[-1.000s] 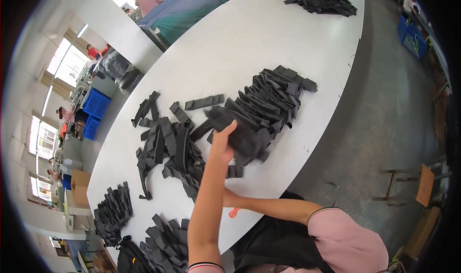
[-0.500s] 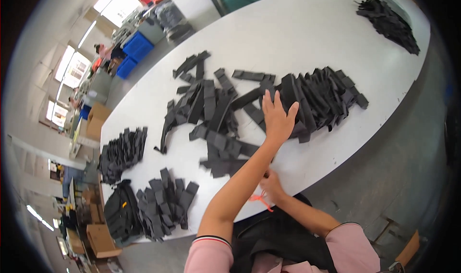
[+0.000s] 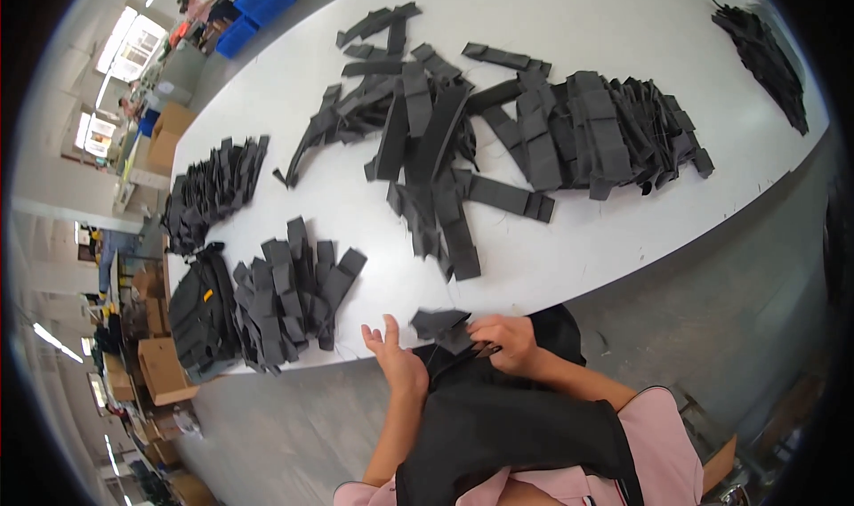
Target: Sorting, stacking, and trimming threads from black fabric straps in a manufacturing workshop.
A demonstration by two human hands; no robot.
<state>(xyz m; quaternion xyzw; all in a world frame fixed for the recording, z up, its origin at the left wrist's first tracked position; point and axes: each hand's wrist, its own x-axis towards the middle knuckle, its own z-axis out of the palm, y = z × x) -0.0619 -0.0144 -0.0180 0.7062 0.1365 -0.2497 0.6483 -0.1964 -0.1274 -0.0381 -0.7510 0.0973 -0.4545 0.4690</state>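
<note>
At the table's near edge, my right hand (image 3: 505,342) is closed, its fingers gripping the end of a dark fabric strip (image 3: 439,323). A small dark loop shows beneath those fingers, too small to name. Just left of the strip, my left hand (image 3: 393,356) is raised with the fingers spread, holding nothing. Beyond both hands lies a loose heap of similar black strips (image 3: 427,119), some crossing one another. To its right, more strips are packed upright in a dense row (image 3: 614,132).
A black backpack (image 3: 203,306) sits at the table's left edge, with a strip bundle (image 3: 294,292) beside it and another row (image 3: 213,190) behind. A black pile (image 3: 765,61) lies far right on the white table (image 3: 587,16). Cardboard boxes (image 3: 167,364) and other people are at left.
My left hand has left the strip row and come back to the near edge, open. A strip is now at my right hand. The orange cord is out of sight, and the view has shifted.
</note>
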